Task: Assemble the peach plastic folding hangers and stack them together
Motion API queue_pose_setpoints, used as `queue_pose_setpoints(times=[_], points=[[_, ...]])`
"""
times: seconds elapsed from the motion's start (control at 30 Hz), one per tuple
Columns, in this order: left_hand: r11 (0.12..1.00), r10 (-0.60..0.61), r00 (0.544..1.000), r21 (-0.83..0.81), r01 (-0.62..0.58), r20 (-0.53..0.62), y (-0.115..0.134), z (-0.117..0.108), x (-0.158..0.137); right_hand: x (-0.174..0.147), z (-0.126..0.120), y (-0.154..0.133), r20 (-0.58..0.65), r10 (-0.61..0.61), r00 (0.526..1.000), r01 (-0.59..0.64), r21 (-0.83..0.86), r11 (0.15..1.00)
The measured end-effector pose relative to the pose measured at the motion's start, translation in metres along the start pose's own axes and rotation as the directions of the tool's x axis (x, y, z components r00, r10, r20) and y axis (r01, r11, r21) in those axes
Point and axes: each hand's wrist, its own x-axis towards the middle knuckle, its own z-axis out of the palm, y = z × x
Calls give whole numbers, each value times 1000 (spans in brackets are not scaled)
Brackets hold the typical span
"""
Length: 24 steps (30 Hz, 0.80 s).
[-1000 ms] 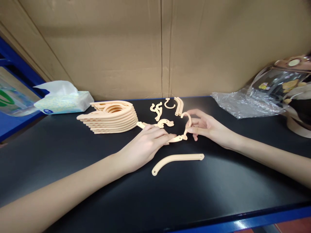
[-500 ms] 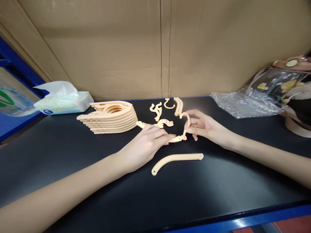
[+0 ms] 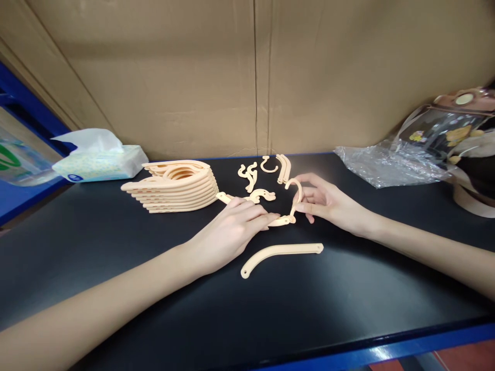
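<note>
My left hand is closed over a peach plastic hanger arm, whose right end sticks out past the fingers. In my right hand a peach hanger hook is pinched between thumb and fingers, its curve upward. The hook's lower end meets the right end of the arm; whether they are joined I cannot tell. Another curved hanger arm with holed ends lies on the black table in front of my hands. Beyond my left hand lie a curved hook piece and a part half hidden by my fingers.
A stack of peach folding hangers stands left. Loose hooks, a single hook and hanger arms lie at the back. A tissue pack, a clear plastic bag and a transparent bag flank the table; cardboard stands behind.
</note>
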Motion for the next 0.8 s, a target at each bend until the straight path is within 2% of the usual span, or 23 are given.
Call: queue_pose_setpoints(times=[0.47, 0.8], points=[[996, -13, 999, 84, 11, 29, 3, -3, 1, -1, 3, 1, -6, -47, 999, 47, -26, 999], [995, -25, 999, 95, 21, 35, 4, -3, 1, -2, 2, -2, -47, 4, 999, -6, -54, 999]])
